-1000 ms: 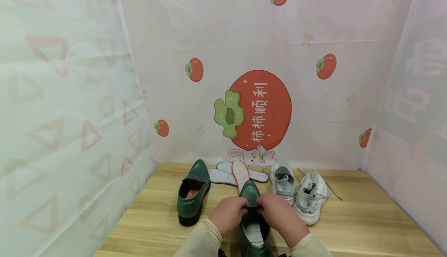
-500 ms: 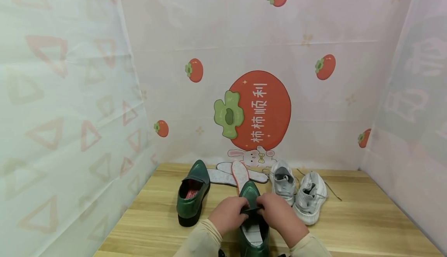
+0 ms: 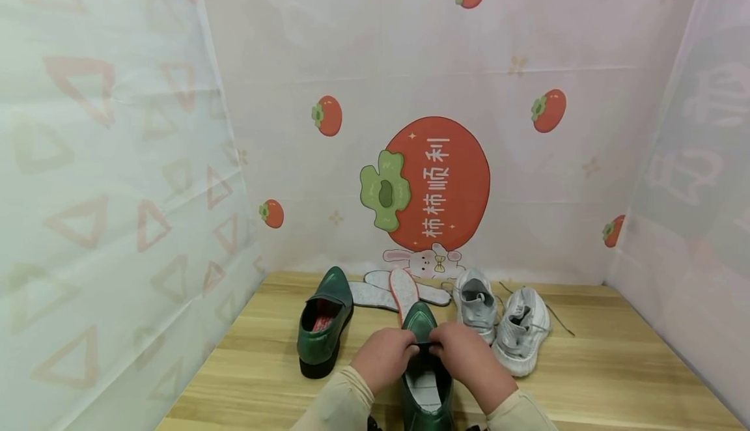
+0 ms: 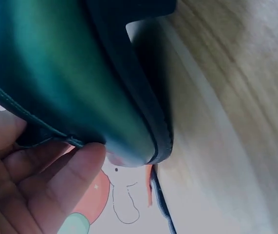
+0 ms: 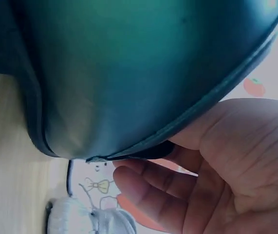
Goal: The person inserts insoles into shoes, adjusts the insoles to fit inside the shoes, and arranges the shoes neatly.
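A green pointed loafer (image 3: 419,321) stands at the front middle of the table, toe pointing away from me, with a pale insole (image 3: 425,392) showing inside. My left hand (image 3: 383,354) pinches the edge of its tongue from the left, thumb inside the opening. From the right, my right hand (image 3: 467,361) pinches the same edge. In the left wrist view the loafer's green side (image 4: 65,73) fills the top left, fingers of the left hand (image 4: 36,190) at its dark rim. The right wrist view shows the right hand (image 5: 231,165) under the tongue, its fingers curled.
Another green loafer (image 3: 324,330) with a red lining stands to the left. Several grey insoles (image 3: 375,295), one edged in red (image 3: 404,291), lie crossed behind. Two white sneakers (image 3: 476,304) with loose laces stand at the right. A printed cloth wall (image 3: 328,27) closes the back.
The tongue edge between my hands bent down toward me half a second ago and has risen again, lying straighter. Both hands have kept their pinch, and the loafer stays in place.
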`<state>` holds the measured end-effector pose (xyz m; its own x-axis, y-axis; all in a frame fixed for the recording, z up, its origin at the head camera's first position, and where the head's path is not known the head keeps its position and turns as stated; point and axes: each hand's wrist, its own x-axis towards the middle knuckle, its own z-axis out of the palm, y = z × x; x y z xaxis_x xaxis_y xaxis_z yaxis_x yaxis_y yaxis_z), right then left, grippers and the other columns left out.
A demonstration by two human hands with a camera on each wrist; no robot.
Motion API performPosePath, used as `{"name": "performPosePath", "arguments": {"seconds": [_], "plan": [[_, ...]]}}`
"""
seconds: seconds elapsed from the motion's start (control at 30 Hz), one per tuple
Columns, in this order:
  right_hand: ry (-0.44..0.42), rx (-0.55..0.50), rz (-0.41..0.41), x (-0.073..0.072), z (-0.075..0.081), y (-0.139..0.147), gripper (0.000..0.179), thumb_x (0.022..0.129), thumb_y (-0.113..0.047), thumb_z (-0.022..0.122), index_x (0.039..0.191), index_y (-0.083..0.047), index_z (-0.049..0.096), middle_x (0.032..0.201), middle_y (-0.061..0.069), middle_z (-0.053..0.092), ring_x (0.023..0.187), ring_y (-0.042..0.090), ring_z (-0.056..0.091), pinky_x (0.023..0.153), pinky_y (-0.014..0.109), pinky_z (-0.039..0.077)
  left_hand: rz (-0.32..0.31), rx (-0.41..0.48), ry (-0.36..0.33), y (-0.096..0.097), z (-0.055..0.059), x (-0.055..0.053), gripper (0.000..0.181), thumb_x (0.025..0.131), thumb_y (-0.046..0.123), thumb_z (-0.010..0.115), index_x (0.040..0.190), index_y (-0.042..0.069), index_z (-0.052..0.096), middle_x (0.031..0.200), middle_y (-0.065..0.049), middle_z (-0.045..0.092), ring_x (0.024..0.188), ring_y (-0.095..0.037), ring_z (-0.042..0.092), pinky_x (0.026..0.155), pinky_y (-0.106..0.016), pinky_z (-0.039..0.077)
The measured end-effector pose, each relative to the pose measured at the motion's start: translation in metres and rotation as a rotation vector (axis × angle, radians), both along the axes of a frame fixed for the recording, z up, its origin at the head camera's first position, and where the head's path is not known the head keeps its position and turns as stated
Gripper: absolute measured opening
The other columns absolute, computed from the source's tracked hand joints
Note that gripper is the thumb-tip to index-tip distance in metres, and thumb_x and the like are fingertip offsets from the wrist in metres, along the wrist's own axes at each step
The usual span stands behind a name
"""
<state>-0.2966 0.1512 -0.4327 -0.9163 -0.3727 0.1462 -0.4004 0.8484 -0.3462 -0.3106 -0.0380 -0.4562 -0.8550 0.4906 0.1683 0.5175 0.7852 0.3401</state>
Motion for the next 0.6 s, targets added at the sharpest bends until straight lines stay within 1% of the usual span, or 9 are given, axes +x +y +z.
{"name": "performPosePath", "arguments": {"seconds": [0.1, 0.2, 0.27, 0.33, 0.4, 0.47, 0.6], "plan": [[-0.029, -0.011, 0.012, 0.000, 0.001, 0.001, 0.019, 0.094, -0.013, 0.080, 0.079, -0.017, 0.070, 0.077, -0.005, 0.063, 0.068, 0.013, 0.054, 0.063, 0.038, 0.045, -0.004, 0.022, -0.027, -0.002, -0.001, -0.001, 0.019, 0.106, 0.030, 0.066, 0.095, 0.018, 0.077, 0.079, 0.011, 0.068, 0.066, -0.002, 0.054, 0.063, -0.025, 0.046], [-0.068, -0.019, 0.019, 0.002, 0.004, 0.002, 0.020, 0.092, -0.012, 0.082, 0.079, -0.018, 0.069, 0.077, -0.005, 0.063, 0.068, 0.014, 0.055, 0.062, 0.039, 0.046, -0.018, 0.035, -0.101, -0.005, 0.003, 0.001, 0.015, 0.104, 0.032, 0.069, 0.101, 0.020, 0.078, 0.087, 0.011, 0.072, 0.073, -0.002, 0.059, 0.068, -0.026, 0.050], [-0.088, -0.019, 0.015, 0.004, 0.007, 0.003, 0.021, 0.090, -0.012, 0.084, 0.078, -0.019, 0.069, 0.076, -0.005, 0.063, 0.068, 0.014, 0.055, 0.062, 0.039, 0.047, -0.023, 0.008, -0.147, -0.006, 0.009, 0.004, 0.014, 0.101, 0.033, 0.074, 0.106, 0.021, 0.078, 0.093, 0.011, 0.074, 0.078, -0.002, 0.062, 0.072, -0.027, 0.053], [-0.099, -0.023, 0.009, 0.006, 0.011, 0.003, 0.020, 0.090, -0.012, 0.084, 0.078, -0.019, 0.070, 0.076, -0.005, 0.063, 0.068, 0.014, 0.056, 0.062, 0.040, 0.048, -0.018, -0.033, -0.175, -0.005, 0.015, 0.008, 0.017, 0.098, 0.033, 0.078, 0.109, 0.020, 0.077, 0.096, 0.010, 0.074, 0.081, -0.004, 0.065, 0.074, -0.029, 0.055], [-0.092, -0.017, 0.005, 0.009, 0.014, 0.002, 0.018, 0.090, -0.012, 0.084, 0.079, -0.019, 0.071, 0.077, -0.005, 0.064, 0.069, 0.015, 0.057, 0.063, 0.040, 0.049, -0.013, -0.078, -0.167, -0.003, 0.019, 0.011, 0.020, 0.096, 0.034, 0.081, 0.110, 0.020, 0.076, 0.095, 0.009, 0.074, 0.081, -0.005, 0.065, 0.073, -0.030, 0.055], [-0.080, -0.011, 0.011, 0.010, 0.016, 0.001, 0.016, 0.090, -0.011, 0.083, 0.080, -0.018, 0.073, 0.079, -0.004, 0.065, 0.071, 0.015, 0.059, 0.064, 0.041, 0.051, -0.002, -0.100, -0.133, 0.000, 0.020, 0.014, 0.018, 0.095, 0.032, 0.081, 0.108, 0.019, 0.076, 0.093, 0.008, 0.073, 0.081, -0.006, 0.066, 0.072, -0.030, 0.055], [-0.052, 0.010, 0.030, 0.012, 0.017, 0.000, 0.014, 0.091, -0.010, 0.082, 0.080, -0.016, 0.076, 0.078, -0.005, 0.067, 0.070, 0.015, 0.059, 0.064, 0.040, 0.050, -0.004, -0.112, -0.042, 0.004, 0.016, 0.014, 0.008, 0.096, 0.026, 0.081, 0.099, 0.020, 0.079, 0.090, 0.009, 0.073, 0.081, -0.006, 0.067, 0.072, -0.027, 0.055]]}}
